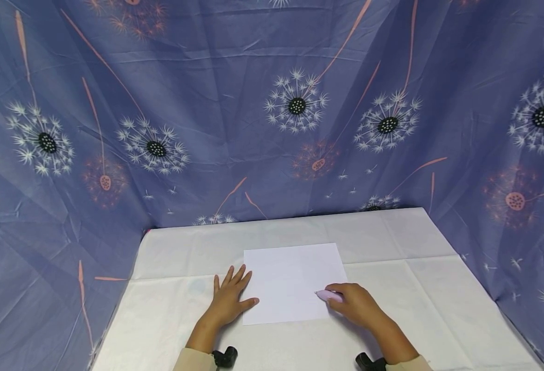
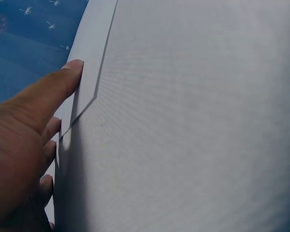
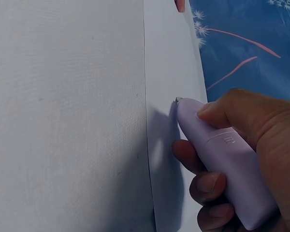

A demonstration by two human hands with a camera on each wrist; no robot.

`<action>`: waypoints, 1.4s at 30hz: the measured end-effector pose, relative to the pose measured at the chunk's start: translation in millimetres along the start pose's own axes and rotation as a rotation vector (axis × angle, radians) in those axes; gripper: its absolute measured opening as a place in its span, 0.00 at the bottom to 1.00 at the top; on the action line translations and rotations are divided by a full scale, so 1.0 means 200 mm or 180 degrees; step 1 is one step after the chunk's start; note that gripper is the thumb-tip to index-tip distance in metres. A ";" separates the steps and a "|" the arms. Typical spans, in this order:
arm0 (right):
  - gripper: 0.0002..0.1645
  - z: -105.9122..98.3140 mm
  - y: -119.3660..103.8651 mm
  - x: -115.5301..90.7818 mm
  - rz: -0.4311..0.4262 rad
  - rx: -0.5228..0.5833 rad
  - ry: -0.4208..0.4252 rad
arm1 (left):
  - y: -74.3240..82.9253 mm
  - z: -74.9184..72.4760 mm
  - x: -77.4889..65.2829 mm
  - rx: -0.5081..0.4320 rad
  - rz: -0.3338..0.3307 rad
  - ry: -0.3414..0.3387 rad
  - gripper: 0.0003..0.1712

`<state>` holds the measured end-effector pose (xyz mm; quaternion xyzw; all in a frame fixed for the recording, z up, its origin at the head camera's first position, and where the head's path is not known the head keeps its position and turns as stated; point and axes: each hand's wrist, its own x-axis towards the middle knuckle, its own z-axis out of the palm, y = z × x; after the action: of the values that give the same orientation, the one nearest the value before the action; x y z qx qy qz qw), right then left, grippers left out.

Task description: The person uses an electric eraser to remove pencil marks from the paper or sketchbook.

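A white sheet of paper lies flat on the white-covered table. My left hand rests at its left edge with fingers spread, the thumb over the near left part of the sheet. In the left wrist view the thumb reaches over the paper's edge. Above the right part of the sheet, my right hand grips a lilac, rounded, pen-shaped tool. Its small pointed tip faces left, close over the paper; I cannot tell what kind of tool it is.
The white cloth on the table has fold creases. A blue curtain with dandelion prints stands behind the table and at both sides. Black wrist mounts show near the sleeves.
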<state>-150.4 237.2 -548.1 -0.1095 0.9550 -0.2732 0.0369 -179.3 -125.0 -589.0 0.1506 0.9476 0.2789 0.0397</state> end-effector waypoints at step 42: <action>0.18 0.01 -0.03 0.02 0.0009 -0.0085 -0.0065 | 0.01 -0.01 -0.01 -0.0019 0.0098 0.0068 0.46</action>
<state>-152.6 230.8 -547.3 -0.1114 0.9583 -0.2593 0.0455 -176.9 -124.9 -586.1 0.1622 0.9447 0.2839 0.0258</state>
